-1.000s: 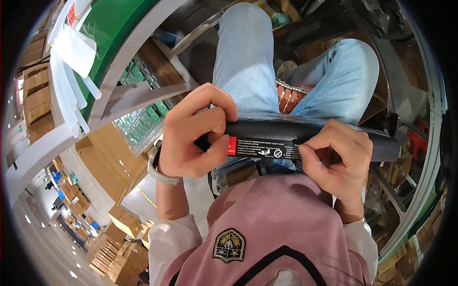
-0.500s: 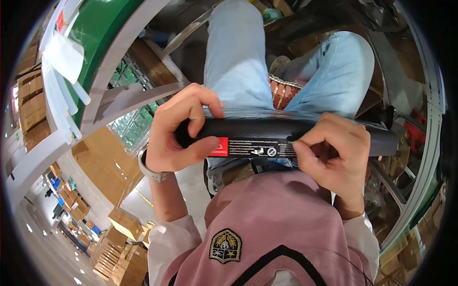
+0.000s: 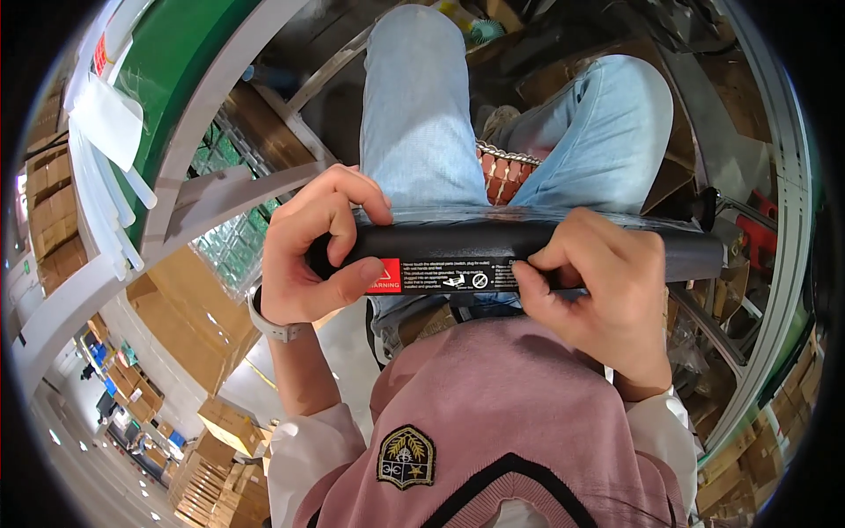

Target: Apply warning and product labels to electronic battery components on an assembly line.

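A long black rounded bar-shaped device [image 3: 466,236] lies across in front of my body, just above my lap, with clear film along its far edge. On its near side is a black warning label [image 3: 422,276] with a red end and white print and symbols. My left hand [image 3: 304,251] is wrapped round the device's left end, thumb on the label's red part. My right hand [image 3: 607,304] is closed in a pinch at the label's right end, its thumb and index finger against the label. Whether the label's edge is lifted between those fingertips is hidden.
A green-topped bench [image 3: 189,88] with a pale frame curves along the left, white sheets and tubes [image 3: 101,167] at its edge. Beneath it are flat cardboard [image 3: 189,321] and clear-wrapped green items [image 3: 233,242]. A metal frame post [image 3: 797,220] stands on the right. Cartons [image 3: 229,427] are stacked lower left.
The device and both hands sit slightly farther left in view, and so do my legs. The label's print shows more sharply. Both hands keep nearly the same hold.
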